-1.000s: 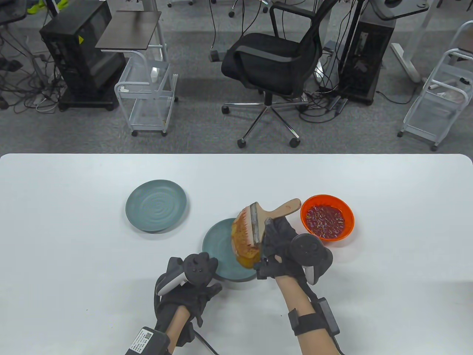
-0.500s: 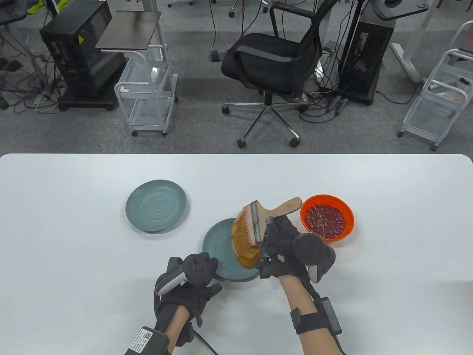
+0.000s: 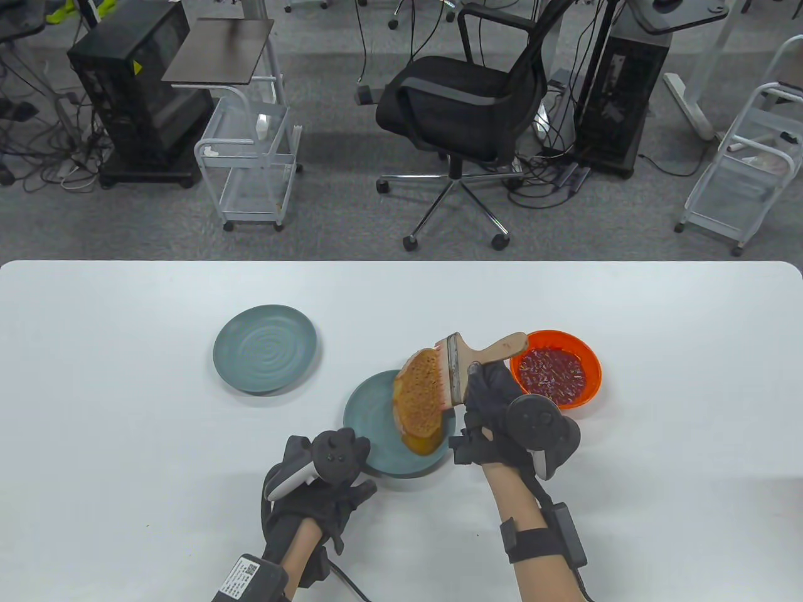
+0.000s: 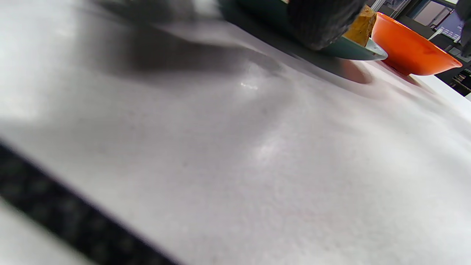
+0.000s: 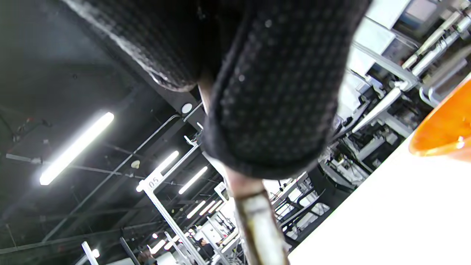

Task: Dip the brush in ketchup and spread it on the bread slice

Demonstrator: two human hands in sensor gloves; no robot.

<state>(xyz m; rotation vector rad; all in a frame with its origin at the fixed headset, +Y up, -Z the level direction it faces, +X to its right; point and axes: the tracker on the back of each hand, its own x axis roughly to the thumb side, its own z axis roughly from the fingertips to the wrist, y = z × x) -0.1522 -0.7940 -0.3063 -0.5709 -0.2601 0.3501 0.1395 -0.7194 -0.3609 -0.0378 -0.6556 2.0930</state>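
A toasted bread slice (image 3: pixel 419 392), smeared reddish, lies on the right part of a teal plate (image 3: pixel 376 433). My right hand (image 3: pixel 483 382) grips the wooden handle of a flat brush (image 3: pixel 453 370), whose red-stained bristles touch the bread's right edge. The orange bowl of ketchup (image 3: pixel 555 370) stands just right of the brush handle. My left hand (image 3: pixel 326 476) holds the plate's near-left rim. In the left wrist view a gloved finger (image 4: pixel 320 22) lies over the plate's edge (image 4: pixel 360 53), with the bread (image 4: pixel 362 24) and the bowl (image 4: pixel 412 51) behind. In the right wrist view gloved fingers (image 5: pixel 272 92) wrap the brush (image 5: pixel 257 221).
A second teal plate (image 3: pixel 265 348) sits to the left on the white table (image 3: pixel 125 439), with nothing on it. Beyond the table's far edge stand an office chair (image 3: pixel 464 106) and wire carts (image 3: pixel 251 163).
My right hand has drawn the brush to the right across the bread, from its middle to its right edge, uncovering the slice. The left hand and the plate have not moved.
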